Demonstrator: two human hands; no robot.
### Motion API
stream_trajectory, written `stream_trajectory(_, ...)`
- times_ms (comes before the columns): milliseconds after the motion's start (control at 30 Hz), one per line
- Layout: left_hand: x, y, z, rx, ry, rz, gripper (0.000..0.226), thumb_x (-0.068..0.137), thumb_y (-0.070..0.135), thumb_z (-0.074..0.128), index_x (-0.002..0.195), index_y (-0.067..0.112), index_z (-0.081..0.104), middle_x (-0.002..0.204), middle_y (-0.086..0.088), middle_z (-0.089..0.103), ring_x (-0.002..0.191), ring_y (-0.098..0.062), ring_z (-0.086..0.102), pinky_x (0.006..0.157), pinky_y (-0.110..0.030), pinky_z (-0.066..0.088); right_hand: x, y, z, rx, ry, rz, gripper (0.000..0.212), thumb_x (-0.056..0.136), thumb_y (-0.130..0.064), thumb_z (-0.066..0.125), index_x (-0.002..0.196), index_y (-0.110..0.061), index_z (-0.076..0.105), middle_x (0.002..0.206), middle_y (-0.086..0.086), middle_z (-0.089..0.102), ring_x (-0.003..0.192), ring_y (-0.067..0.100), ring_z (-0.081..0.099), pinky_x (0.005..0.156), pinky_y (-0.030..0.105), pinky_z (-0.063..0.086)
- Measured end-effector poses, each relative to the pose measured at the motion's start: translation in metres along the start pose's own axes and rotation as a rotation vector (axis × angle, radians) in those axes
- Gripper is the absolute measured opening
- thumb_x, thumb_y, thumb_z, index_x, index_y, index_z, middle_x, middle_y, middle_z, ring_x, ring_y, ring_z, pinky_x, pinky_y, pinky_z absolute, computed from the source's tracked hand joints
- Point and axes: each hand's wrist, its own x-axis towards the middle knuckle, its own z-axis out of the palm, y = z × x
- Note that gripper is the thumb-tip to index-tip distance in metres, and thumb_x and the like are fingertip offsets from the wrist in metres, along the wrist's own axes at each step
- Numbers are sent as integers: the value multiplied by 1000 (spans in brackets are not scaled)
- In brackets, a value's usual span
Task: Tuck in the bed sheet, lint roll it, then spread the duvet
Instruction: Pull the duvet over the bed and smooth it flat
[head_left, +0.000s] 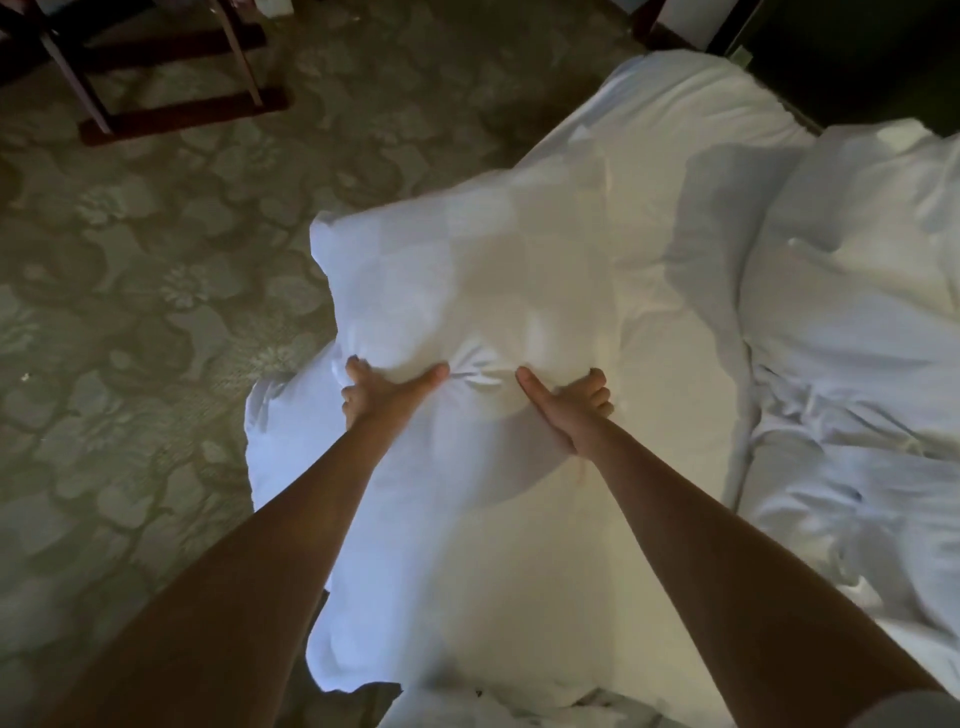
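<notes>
Over the edge of the bed (691, 119), left hand (382, 392) and right hand (569, 405) each clutch bunched duvet (467, 270); widening both grips should help it land flat.

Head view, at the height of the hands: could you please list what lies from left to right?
Patterned carpet → left hand gripping the duvet → right hand gripping it too → rumpled bedding.

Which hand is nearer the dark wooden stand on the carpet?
Left. The left hand grips the duvet below and right of the stand; the right hand grips it farther right.
</notes>
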Motion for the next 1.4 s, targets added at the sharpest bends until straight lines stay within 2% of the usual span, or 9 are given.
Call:
stream_trajectory(200, -5, -9, 10, -103, 89, 92, 97, 58, 57, 78, 132, 18, 27, 134, -9, 44, 123, -32, 44, 102, -48, 39, -6, 10, 14, 107, 206, -96, 81, 71, -59, 69, 128, -11, 38, 126, 9, 52, 120, 33, 45, 102, 41, 31)
stream_trajectory(333, -17, -4, 10, -96, 92, 206, 85, 64, 55, 75, 126, 16, 33, 130, -5, 50, 116, -29, 52, 94, -42, 46, -11, 15, 2, 110, 225, -202, 45, 83, -57, 58, 93, -16, 43, 81, -2, 54, 87, 28, 54, 74, 33, 36)
stream_trajectory(433, -39, 5, 12, -48, 107, 298, 71, 71, 51, 73, 118, 12, 35, 125, -5, 52, 112, -31, 53, 83, -33, 43, -19, 15, -16, 95, 269, -252, 42, 88, -52, 54, 87, -11, 46, 74, -3, 50, 79, 25, 50, 69, 32, 34)
stream_trajectory(633, -87, 25, 6, -54, 84, 437, 60, 70, 50, 74, 103, 19, 35, 106, 2, 57, 95, -24, 56, 81, -37, 49, -39, 24, -65, 183, 347, -241, 43, 88, -50, 55, 62, -20, 38, 69, 0, 51, 76, 29, 54, 66, 30, 34)
stream_trajectory(767, -132, 51, 6, -63, 51, 570, 58, 72, 48, 74, 103, 19, 36, 103, 7, 54, 89, -18, 51, 78, -31, 43, -66, 35, -113, 272, 398, -242, 42, 88, -51, 55, 65, -19, 43, 70, -1, 53, 75, 25, 54, 66, 29, 34)
stream_trajectory(900, -191, 86, 19, -90, 6, 698, 67, 68, 52, 76, 110, 14, 41, 106, 2, 58, 96, -25, 59, 84, -36, 47, -96, 59, -176, 445, 474, -243, 38, 87, -51, 57, 86, -13, 58, 88, 3, 61, 87, 25, 59, 75, 31, 42)
stream_trajectory(1100, -313, 117, 60, -45, -89, 963, 66, 69, 52, 75, 106, 14, 36, 104, 1, 52, 97, -23, 54, 78, -28, 40, -152, 132, -274, 646, 626, -157, 67, 80, -59, 57, 122, -7, 57, 120, 10, 63, 111, 29, 57, 96, 40, 45)
stream_trajectory(1233, -411, 113, 97, -24, -178, 1116, 63, 71, 49, 75, 101, 15, 32, 102, -1, 50, 98, -22, 52, 78, -29, 38, -203, 207, -337, 803, 751, -151, 50, 80, -55, 58, 98, -9, 62, 94, 5, 66, 88, 26, 63, 84, 42, 52)
stream_trajectory(1400, -537, 79, 157, 7, -300, 1266, 65, 71, 51, 74, 99, 13, 30, 110, -6, 54, 106, -29, 54, 77, -30, 37, -279, 321, -408, 880, 940, -123, 48, 80, -56, 58, 92, -10, 61, 89, 4, 66, 81, 23, 62, 82, 42, 53)
